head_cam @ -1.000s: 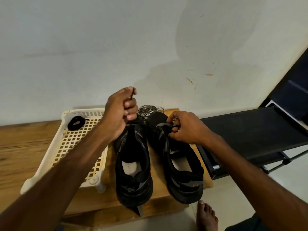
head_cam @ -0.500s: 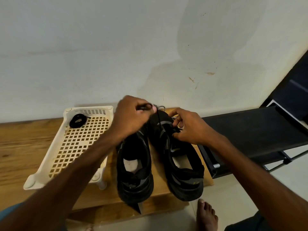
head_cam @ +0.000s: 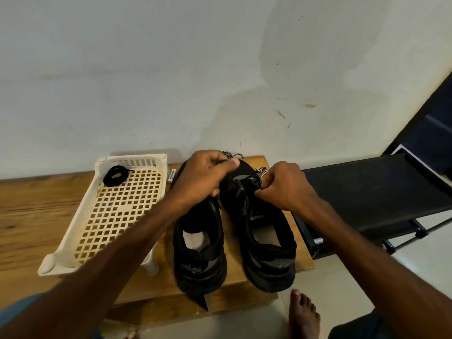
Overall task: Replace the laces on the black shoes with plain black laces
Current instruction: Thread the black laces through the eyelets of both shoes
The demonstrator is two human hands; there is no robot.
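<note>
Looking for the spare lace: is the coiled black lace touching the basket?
Touching. Head view: the coiled black lace lies on the basket floor.

A home, it seems: bare foot point(head_cam: 304, 314) on floor tiles point(head_cam: 342, 277), stained painted wall point(head_cam: 171, 69), black rack point(head_cam: 367, 192) beside wooden bench point(head_cam: 36, 216).

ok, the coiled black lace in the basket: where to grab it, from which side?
From straight above, pinching across the near-right arc of the coiled black lace. It lies flat in the far-left corner of the basket, so the walls crowd its far and left sides; the loop's open middle likely lets one finger drop inside.
</note>
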